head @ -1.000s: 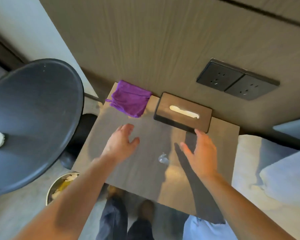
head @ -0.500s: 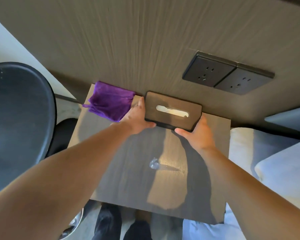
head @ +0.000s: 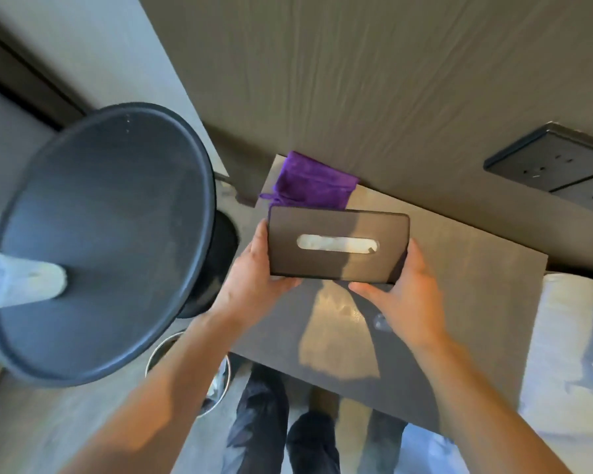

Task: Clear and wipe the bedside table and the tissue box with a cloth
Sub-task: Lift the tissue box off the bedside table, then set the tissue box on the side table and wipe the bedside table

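The dark brown tissue box [head: 338, 227], with a white tissue showing in its slot, is lifted off the bedside table [head: 459, 268] and held level above it. My left hand [head: 254, 278] grips its left end and my right hand [head: 408, 299] grips its right end. Behind the box a crumpled purple cloth [head: 308, 181] lies at the table's back left corner, against the wall panel. A small clear scrap [head: 379, 321] rests on the tabletop beside my right hand, partly hidden by it.
A round black side table [head: 100, 241] with a white object [head: 18, 282] on it stands to the left. A metal bin [head: 166, 350] sits on the floor beneath. Wall sockets [head: 555, 169] are at the upper right; bedding [head: 569, 354] borders the table's right.
Both hands reached to the tissue box at the wall, closed on its ends, and have lifted it forward and up, away from the wall. The cloth has stayed put.
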{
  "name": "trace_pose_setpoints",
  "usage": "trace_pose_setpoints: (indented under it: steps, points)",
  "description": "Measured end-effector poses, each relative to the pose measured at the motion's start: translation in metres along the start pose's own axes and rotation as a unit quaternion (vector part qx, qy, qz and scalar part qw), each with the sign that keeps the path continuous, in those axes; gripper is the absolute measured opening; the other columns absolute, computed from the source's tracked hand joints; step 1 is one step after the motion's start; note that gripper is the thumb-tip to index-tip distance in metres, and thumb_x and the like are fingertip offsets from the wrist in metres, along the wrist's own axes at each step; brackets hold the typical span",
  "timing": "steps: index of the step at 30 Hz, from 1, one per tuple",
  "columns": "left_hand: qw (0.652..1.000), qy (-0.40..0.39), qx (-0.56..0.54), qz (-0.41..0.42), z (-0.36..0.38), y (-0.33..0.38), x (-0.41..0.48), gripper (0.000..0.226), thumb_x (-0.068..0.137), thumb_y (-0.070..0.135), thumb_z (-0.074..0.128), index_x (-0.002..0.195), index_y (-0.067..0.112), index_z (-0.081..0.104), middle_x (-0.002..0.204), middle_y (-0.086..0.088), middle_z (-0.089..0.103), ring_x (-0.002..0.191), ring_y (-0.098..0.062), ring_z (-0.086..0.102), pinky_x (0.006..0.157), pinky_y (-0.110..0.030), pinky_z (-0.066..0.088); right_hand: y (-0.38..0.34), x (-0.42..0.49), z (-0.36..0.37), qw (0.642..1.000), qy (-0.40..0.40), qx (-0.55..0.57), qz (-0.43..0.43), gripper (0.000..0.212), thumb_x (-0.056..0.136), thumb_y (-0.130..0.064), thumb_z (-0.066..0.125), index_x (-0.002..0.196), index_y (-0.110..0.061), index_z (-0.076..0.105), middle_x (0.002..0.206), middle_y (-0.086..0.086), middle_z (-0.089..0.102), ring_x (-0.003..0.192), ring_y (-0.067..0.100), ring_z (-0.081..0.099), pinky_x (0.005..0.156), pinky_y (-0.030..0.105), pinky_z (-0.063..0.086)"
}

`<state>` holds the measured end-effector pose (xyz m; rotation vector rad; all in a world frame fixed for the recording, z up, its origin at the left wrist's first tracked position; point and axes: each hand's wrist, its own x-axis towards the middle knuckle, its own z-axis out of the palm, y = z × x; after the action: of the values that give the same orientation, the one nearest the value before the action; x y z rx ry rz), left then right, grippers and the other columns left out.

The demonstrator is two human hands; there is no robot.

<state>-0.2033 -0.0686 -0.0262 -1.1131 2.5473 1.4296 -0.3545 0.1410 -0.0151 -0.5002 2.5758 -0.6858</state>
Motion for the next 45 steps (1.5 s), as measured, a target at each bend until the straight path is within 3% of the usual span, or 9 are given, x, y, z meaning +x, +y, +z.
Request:
trace_pose_setpoints:
  steps: [9,14,19,24,27,30,34,38,45]
  points:
    - [0.987,0.115,0.006,-0.114,-0.124,-0.104,-0.025,0.098,0.072,0.029,0.090,0.148,0.034,0.030,0.111,0.025,0.055,0.101,-0.002,0.051,0.079,-0.017,0.042,-0.148,0.021,0.097,0.985,-0.089,-0.028,-0.144,0.115,0.064,-0.061,0.089,0.151,-0.014,0.031,0.145,0.009,0.057,0.131,0.030,0.055,0.105,0.045,0.049]
    - [0.978,0.134,0.020,-0.156,-0.158,-0.143,0.003,0.100,0.076,0.018,0.088,0.153,0.015,0.024,0.125,0.002,0.052,0.121,-0.028,0.053,0.088,-0.030,0.034,-0.199,0.044,0.137,0.970,-0.140,-0.083,-0.178,0.116,0.079,-0.059,0.081,0.158,-0.001,0.019,0.153,0.020,0.048,0.140,0.037,0.047,0.109,0.042,0.040]
    - [0.975,0.125,0.020,-0.181,-0.173,-0.161,0.025,0.090,0.077,0.016,0.085,0.146,0.012,0.027,0.119,0.003,0.049,0.113,-0.027,0.053,0.084,-0.033,0.036,-0.219,0.059,0.150,0.964,-0.154,-0.091,-0.196,0.105,0.083,-0.058,0.078,0.153,-0.001,0.024,0.145,0.019,0.055,0.132,0.037,0.054,0.101,0.043,0.045]
    - [0.975,0.117,0.030,-0.185,-0.169,-0.151,0.021,0.112,0.083,0.013,0.081,0.161,0.002,0.000,0.160,-0.018,0.027,0.147,-0.033,0.029,0.114,-0.036,0.028,-0.209,0.067,0.140,0.959,-0.200,-0.081,-0.186,0.110,0.086,-0.054,0.076,0.162,-0.009,0.011,0.161,0.016,0.040,0.145,0.035,0.042,0.113,0.045,0.039]
    - [0.965,0.207,0.119,-0.107,-0.146,-0.129,-0.002,0.107,0.084,0.007,0.075,0.160,-0.003,0.000,0.166,-0.024,0.006,0.155,-0.035,0.004,0.126,-0.040,0.009,-0.173,0.078,0.121,0.963,-0.109,-0.104,-0.222,0.083,0.094,-0.041,0.070,0.159,-0.012,0.027,0.161,0.009,0.043,0.146,0.028,0.042,0.115,0.047,0.041]
    - [0.955,0.269,0.126,0.018,-0.103,-0.105,-0.027,0.091,0.086,0.009,0.067,0.160,0.002,0.014,0.166,-0.018,0.016,0.156,-0.030,0.012,0.126,-0.039,0.014,-0.128,0.101,0.098,0.963,-0.001,-0.171,-0.208,0.062,0.103,-0.041,0.057,0.156,-0.015,0.038,0.163,0.007,0.040,0.153,0.027,0.033,0.116,0.052,0.040]
    - [0.976,0.123,0.126,0.130,-0.023,-0.093,-0.039,0.065,0.094,0.016,0.052,0.155,0.003,0.032,0.163,-0.015,0.031,0.154,-0.028,0.024,0.122,-0.046,0.028,-0.093,0.141,0.091,0.919,-0.049,-0.291,-0.261,0.061,0.107,-0.051,0.040,0.161,-0.025,0.029,0.171,0.001,0.022,0.158,0.025,0.016,0.121,0.049,0.029]
    - [0.966,-0.017,0.237,0.100,0.032,-0.109,-0.021,0.067,0.106,0.038,0.031,0.163,0.011,0.010,0.171,-0.005,-0.001,0.157,-0.017,-0.011,0.127,-0.043,0.007,-0.079,0.166,0.106,0.885,-0.076,-0.328,-0.321,0.064,0.105,-0.057,0.033,0.162,-0.028,0.027,0.173,-0.004,0.013,0.159,0.016,0.009,0.126,0.045,0.018]
    - [0.917,0.022,0.373,0.144,0.062,-0.132,-0.015,0.070,0.105,0.041,0.027,0.161,0.000,0.014,0.170,-0.018,0.008,0.158,-0.030,0.001,0.127,-0.044,-0.001,-0.051,0.156,0.124,0.888,-0.025,-0.324,-0.326,0.067,0.098,-0.076,0.024,0.159,-0.047,0.022,0.174,-0.002,0.008,0.160,0.027,0.002,0.123,0.061,0.008]
